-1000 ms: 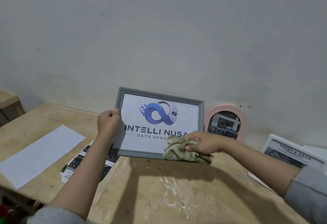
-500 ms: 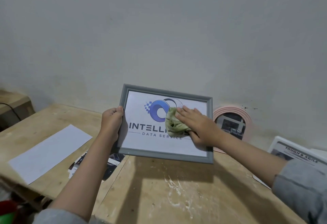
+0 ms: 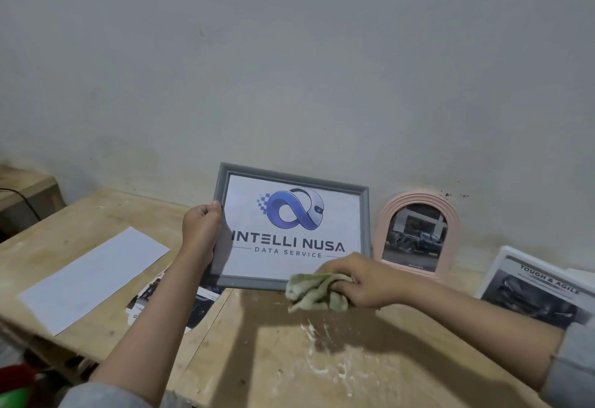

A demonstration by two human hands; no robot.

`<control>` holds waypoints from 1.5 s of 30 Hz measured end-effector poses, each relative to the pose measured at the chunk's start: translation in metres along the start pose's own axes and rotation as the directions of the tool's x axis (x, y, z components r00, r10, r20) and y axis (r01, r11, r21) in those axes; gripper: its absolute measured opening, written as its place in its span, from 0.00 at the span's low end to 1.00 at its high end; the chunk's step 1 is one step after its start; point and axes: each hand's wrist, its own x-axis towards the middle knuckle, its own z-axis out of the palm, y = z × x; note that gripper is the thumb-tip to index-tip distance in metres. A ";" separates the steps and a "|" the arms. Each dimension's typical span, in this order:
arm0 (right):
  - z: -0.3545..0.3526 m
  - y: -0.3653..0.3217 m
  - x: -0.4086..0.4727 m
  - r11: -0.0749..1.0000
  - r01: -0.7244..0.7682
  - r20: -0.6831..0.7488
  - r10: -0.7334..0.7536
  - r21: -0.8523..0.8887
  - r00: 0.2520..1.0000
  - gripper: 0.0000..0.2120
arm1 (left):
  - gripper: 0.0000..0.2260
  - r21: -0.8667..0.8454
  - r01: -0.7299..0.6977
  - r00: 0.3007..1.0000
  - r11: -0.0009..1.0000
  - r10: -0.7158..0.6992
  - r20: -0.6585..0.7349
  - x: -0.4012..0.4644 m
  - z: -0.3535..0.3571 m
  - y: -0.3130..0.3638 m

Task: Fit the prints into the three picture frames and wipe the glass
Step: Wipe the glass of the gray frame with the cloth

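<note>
A grey rectangular picture frame with a blue logo print stands tilted on the wooden table, facing me. My left hand grips its left edge. My right hand holds a crumpled greenish cloth at the frame's lower right corner. A pink arched frame with a dark truck photo leans on the wall to the right. A white frame with a "Tough & Agile" print lies at far right.
A blank white sheet lies on the table at left. Loose printed photos lie under my left forearm. A dark cable and a low wooden block sit at far left by the grey wall.
My right hand has swept the cloth from the middle of the glass down to the frame's lower right corner. The whole logo print now shows. My left hand keeps its grip.
</note>
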 end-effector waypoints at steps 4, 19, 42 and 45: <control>-0.045 -0.016 0.021 0.980 0.064 -0.303 -0.120 -0.189 0.945 0.22 | 0.09 -0.020 -0.010 0.999 1.000 0.011 0.046 -0.006 0.009 0.003; -0.002 0.030 0.038 0.853 0.147 -0.338 -0.350 -0.501 0.874 0.32 | 0.12 -0.131 -0.019 0.999 0.991 0.024 0.038 -0.014 0.018 0.018; -0.077 0.010 0.059 0.819 0.032 -0.482 -0.368 -0.573 0.795 0.26 | 0.12 0.048 -0.161 0.985 0.986 0.158 0.069 -0.032 0.029 0.026; -0.068 0.027 0.061 0.729 0.021 -0.353 -0.355 -0.684 0.866 0.33 | 0.11 -0.013 -0.128 0.988 0.992 0.128 0.091 -0.032 0.030 0.026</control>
